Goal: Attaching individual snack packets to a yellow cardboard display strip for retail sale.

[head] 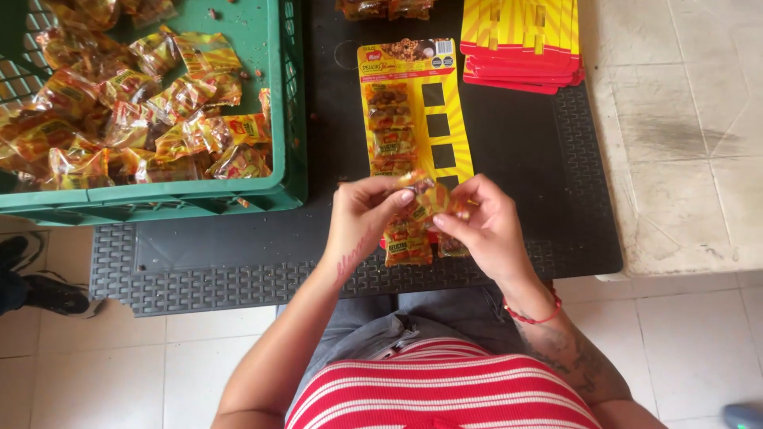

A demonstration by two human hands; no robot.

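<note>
A yellow display card (451,119) with square cut-outs lies on the black mat (524,151). Several small candy packets (389,127) fill its left column. My left hand (359,218) and my right hand (486,226) meet over the card's near end. Both pinch one small yellow-and-red candy packet (425,199) between thumb and fingers. More packets (408,248) on the card show just below my hands. The card's near end is hidden by my hands.
A green plastic crate (282,103) full of several loose candy packets (127,111) stands at the left. A stack of red-and-yellow cards (520,40) lies at the far right of the mat. A white worn tabletop (683,135) lies right. Someone's black shoe (48,290) is on the tiled floor.
</note>
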